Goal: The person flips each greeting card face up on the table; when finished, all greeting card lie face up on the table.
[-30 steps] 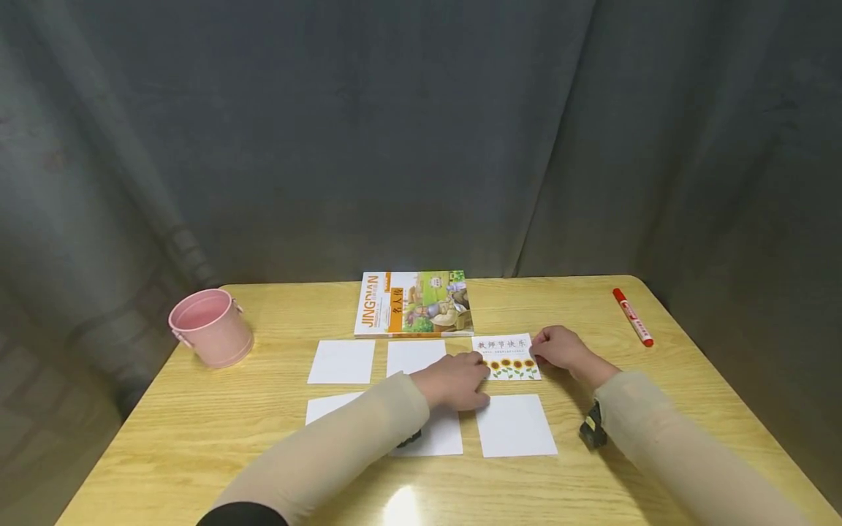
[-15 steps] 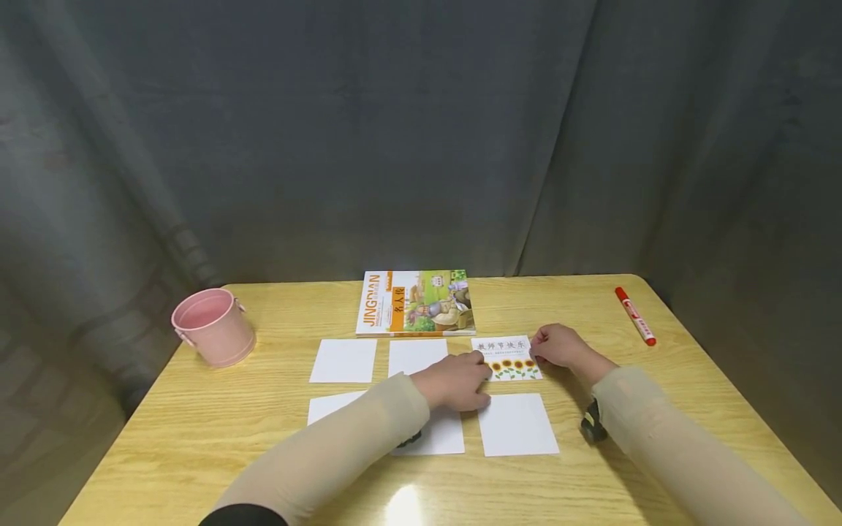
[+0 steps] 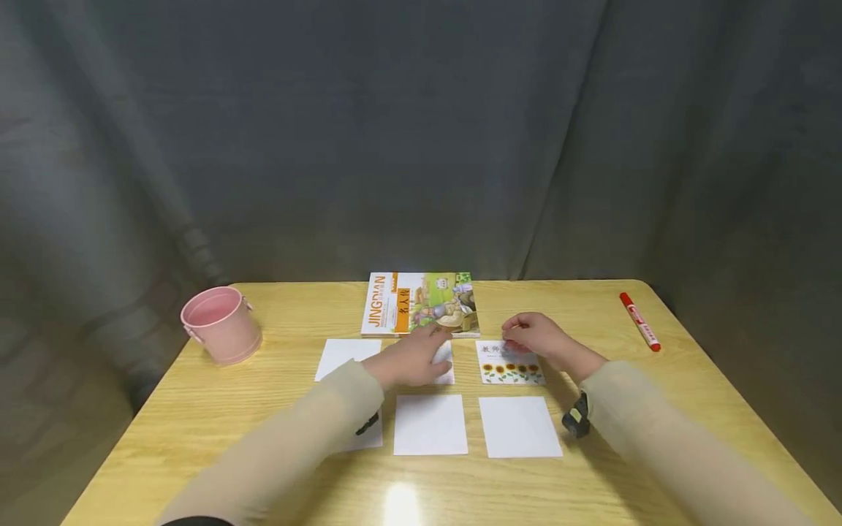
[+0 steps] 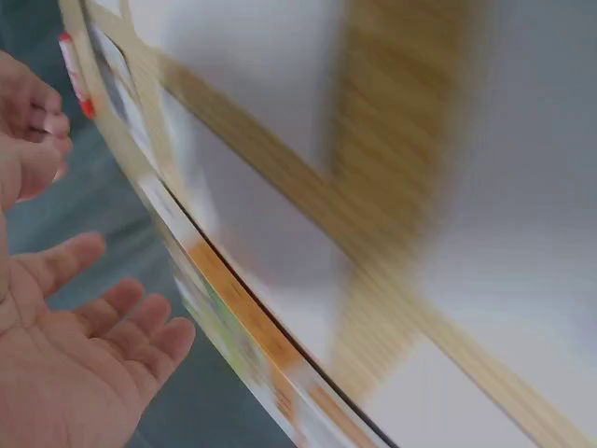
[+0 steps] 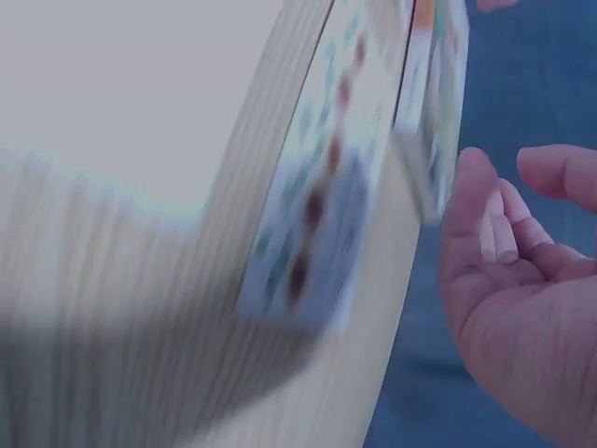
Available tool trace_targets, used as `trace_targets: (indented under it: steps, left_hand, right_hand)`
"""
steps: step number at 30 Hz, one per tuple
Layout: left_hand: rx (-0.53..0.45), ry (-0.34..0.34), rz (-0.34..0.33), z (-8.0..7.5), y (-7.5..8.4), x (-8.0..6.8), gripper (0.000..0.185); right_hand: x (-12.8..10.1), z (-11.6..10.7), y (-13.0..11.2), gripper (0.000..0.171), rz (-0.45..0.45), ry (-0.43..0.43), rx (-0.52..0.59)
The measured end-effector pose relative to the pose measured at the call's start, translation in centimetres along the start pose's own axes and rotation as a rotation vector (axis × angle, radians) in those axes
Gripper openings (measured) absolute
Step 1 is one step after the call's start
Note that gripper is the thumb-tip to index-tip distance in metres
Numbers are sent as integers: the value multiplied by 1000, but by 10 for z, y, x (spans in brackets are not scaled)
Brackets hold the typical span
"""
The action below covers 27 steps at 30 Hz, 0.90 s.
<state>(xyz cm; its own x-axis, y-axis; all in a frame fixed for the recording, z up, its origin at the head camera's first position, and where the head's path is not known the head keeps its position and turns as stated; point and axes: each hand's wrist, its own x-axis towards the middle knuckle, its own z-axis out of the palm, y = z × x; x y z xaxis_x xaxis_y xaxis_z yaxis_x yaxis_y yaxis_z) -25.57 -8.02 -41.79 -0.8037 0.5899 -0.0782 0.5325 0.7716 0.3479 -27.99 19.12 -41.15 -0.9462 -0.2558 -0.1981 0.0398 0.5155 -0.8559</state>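
A white card printed with sunflowers and Chinese characters (image 3: 511, 372) lies face up at the right end of the back row of cards. My right hand (image 3: 542, 340) is over its upper part, covering some of the characters; in the right wrist view the loosely bent fingers (image 5: 469, 191) hold nothing. My left hand (image 3: 411, 358), fingers spread, is over the blank white card (image 3: 445, 361) in the middle of that row and hides most of it. Palm and fingers of the left hand (image 4: 84, 364) show bare in the left wrist view.
More blank white cards lie on the wooden table, including a front middle card (image 3: 430, 425) and a front right card (image 3: 521, 427). Behind them is a book (image 3: 421, 303). A pink bucket (image 3: 226, 332) stands left; a red marker (image 3: 639, 321) lies right.
My left hand has left the sunflower card and moved left over the middle blank card. The right hand has come off the card's right edge and shifted left over its top.
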Motion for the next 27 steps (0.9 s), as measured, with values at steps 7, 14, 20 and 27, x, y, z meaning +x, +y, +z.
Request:
trace_targets:
  steps: [7,14,20,27]
  left_hand:
    - [10,3,-54,-6,-35,-26,64]
    - [111,-39,29,-4,-47,-42,62]
    - [151,-77,92,3,-52,-44,55]
    - [154,-116,63,7,-50,-43,50]
  right_hand:
    - [9,39,-22,47,43,-165,177]
    - [19,58,-31,46,101,-222,185]
    - [20,60,-33,49,139,-219,125]
    - [20,64,-28,46,143,-228,155]
